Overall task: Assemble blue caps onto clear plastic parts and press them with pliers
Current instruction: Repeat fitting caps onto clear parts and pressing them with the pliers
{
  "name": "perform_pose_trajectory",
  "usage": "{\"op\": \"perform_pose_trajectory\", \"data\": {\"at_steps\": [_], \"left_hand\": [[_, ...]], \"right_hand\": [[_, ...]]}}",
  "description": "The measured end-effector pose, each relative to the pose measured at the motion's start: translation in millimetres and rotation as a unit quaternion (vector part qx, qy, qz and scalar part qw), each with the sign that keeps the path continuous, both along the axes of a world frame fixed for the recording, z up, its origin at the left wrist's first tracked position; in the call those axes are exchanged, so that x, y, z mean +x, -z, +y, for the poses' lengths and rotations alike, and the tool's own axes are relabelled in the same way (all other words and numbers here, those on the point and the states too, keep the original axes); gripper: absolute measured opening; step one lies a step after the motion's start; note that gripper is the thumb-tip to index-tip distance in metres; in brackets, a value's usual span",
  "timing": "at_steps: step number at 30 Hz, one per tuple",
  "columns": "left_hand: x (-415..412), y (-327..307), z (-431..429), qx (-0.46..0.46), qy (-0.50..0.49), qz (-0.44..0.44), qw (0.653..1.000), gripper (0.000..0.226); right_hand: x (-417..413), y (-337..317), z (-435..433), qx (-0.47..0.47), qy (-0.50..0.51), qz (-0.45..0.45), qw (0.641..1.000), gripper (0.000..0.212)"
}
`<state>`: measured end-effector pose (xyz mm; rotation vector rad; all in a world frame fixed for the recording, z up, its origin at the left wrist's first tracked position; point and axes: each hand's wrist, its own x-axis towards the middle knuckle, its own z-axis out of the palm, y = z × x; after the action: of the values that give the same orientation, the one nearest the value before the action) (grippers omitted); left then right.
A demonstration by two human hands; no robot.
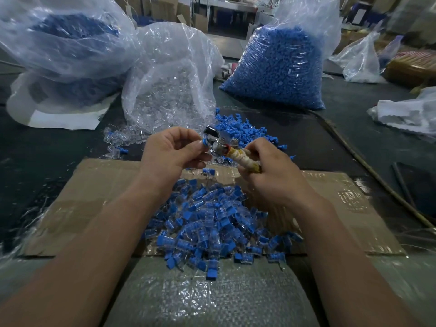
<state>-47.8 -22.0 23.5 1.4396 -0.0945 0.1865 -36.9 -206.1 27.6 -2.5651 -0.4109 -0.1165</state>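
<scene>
My left hand point(173, 149) pinches a clear plastic part with a blue cap point(204, 142) between thumb and fingers. The metal jaws of the pliers point(215, 142) sit right against that part. My right hand point(266, 171) grips the pliers by their tape-wrapped yellowish handles point(245, 160). Below both hands a heap of assembled blue-and-clear parts point(210, 223) lies on a flattened cardboard sheet point(94, 185). Loose blue caps point(243, 128) are piled just beyond the hands, and loose clear parts point(125, 138) lie to their left.
A clear bag of clear parts point(169, 86) stands behind the hands. A full bag of blue caps point(280, 67) stands at back right, another bag with blue pieces point(66, 50) at back left. Crumpled plastic bags point(405, 114) and a cable point(368, 166) lie at right.
</scene>
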Motion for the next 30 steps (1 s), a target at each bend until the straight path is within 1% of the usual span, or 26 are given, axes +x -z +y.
{"op": "perform_pose_trajectory", "data": {"at_steps": [6, 14, 20, 22, 25, 27, 30], "left_hand": [[0, 1, 0, 0.001, 0.001, -0.003, 1.000, 0.016], [-1, 2, -2, 0.018, -0.010, -0.029, 0.999, 0.019], [-1, 3, 0, 0.026, -0.013, -0.025, 0.999, 0.018], [0, 4, -1, 0.026, -0.017, -0.020, 0.999, 0.019], [2, 5, 2, 0.025, -0.033, -0.008, 0.999, 0.019], [3, 4, 6, 0.013, -0.048, -0.007, 0.999, 0.016], [1, 1, 14, -0.005, -0.063, -0.009, 0.998, 0.011]], "right_hand": [[0, -1, 2, -0.007, -0.014, 0.014, 1.000, 0.017], [-4, -3, 6, -0.020, -0.015, 0.001, 1.000, 0.013], [-4, -1, 8, -0.023, -0.001, -0.010, 1.000, 0.014], [-3, 1, 7, -0.022, -0.002, -0.012, 1.000, 0.011], [0, 1, 4, -0.011, -0.014, -0.020, 1.000, 0.013], [3, -1, -1, -0.015, -0.014, -0.011, 1.000, 0.019], [5, -4, -11, -0.021, 0.000, 0.040, 0.999, 0.024]]}}
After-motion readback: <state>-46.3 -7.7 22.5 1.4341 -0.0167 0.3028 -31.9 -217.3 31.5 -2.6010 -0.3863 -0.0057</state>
